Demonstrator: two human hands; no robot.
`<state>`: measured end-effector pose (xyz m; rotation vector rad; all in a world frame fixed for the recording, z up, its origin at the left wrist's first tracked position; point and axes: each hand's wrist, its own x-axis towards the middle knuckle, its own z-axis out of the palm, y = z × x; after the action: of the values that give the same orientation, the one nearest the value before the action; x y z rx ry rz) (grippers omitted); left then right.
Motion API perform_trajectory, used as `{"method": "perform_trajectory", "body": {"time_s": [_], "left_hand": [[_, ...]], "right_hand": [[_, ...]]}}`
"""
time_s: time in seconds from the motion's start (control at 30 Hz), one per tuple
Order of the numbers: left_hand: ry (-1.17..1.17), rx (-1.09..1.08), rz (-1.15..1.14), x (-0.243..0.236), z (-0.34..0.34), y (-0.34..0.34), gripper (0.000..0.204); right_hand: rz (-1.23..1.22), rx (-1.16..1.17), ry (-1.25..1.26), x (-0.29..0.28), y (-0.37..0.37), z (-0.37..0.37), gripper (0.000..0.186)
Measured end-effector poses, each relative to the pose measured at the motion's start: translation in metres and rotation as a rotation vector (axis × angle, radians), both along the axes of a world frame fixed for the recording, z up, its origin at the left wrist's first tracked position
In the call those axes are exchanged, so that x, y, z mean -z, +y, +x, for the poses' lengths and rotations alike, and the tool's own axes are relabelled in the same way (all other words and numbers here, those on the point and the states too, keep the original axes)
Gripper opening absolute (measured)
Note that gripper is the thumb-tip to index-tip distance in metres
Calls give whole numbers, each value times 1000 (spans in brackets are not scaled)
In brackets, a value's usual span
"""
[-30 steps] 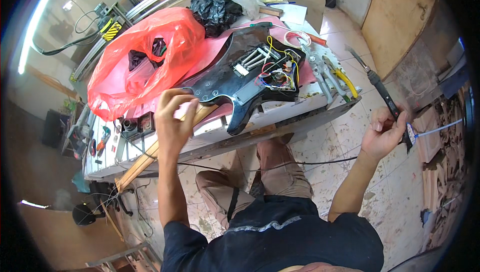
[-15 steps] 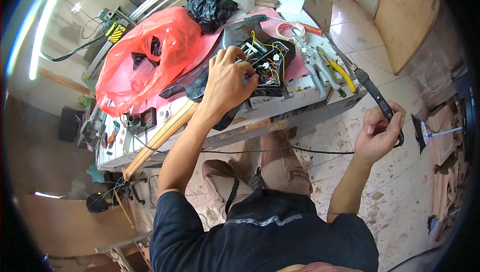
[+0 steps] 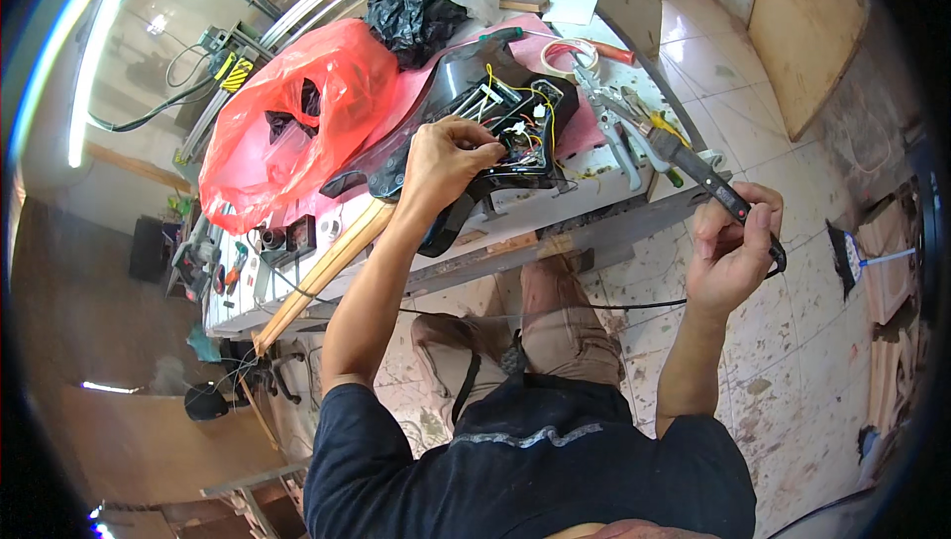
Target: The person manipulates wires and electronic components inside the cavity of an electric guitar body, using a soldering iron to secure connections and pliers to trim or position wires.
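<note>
A glossy black casing (image 3: 540, 174) lies on the workbench with its inside exposed, showing thin coloured wires (image 3: 525, 138) and small white connectors. My left hand (image 3: 441, 164) is over its left part, thumb and fingers pinched together at the wiring. What the fingertips hold is hidden. To the right, past the bench's front edge, my right hand (image 3: 733, 257) grips a black soldering iron (image 3: 721, 192), pointing up and left across the hand tools. Its black cord (image 3: 634, 306) runs left below the bench edge.
Wire-stripping pliers (image 3: 626, 133), yellow-handled pliers (image 3: 669, 127) and a tape roll (image 3: 567, 58) lie right of the casing. A red plastic bag (image 3: 342, 73) and a black bag (image 3: 411, 22) cover the bench's left and back. A wooden strip (image 3: 322, 276) juts over the front edge.
The soldering iron and my right hand have moved slightly left, bringing the iron over the pliers. My left hand's fingers have drawn into a tighter pinch at the casing.
</note>
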<state>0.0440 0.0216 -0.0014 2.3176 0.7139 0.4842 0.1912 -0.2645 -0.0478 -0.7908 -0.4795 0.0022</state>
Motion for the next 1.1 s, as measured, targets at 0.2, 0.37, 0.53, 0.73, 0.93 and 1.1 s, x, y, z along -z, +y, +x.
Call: {"method": "perform_trajectory", "body": {"time_s": [0.2, 0.37, 0.53, 0.73, 0.93, 1.1], "left_hand": [[23, -91, 112, 6, 7, -9, 23], [16, -139, 303, 12, 7, -15, 21], [-35, -151, 316, 13, 6, -20, 20], [-56, -119, 414, 15, 4, -25, 16], [-42, -63, 511, 21, 6, -23, 17], [-44, -62, 557, 21, 7, -23, 17]], "right_hand": [[-32, -10, 15, 2, 2, -6, 33], [-35, -23, -6, -1, 3, -8, 32], [-39, -9, -33, 0, 6, -8, 32], [-75, -24, -25, -3, 9, -14, 30], [-98, -45, -30, -5, 14, -16, 28], [-120, -62, -55, -7, 16, -17, 26]]}}
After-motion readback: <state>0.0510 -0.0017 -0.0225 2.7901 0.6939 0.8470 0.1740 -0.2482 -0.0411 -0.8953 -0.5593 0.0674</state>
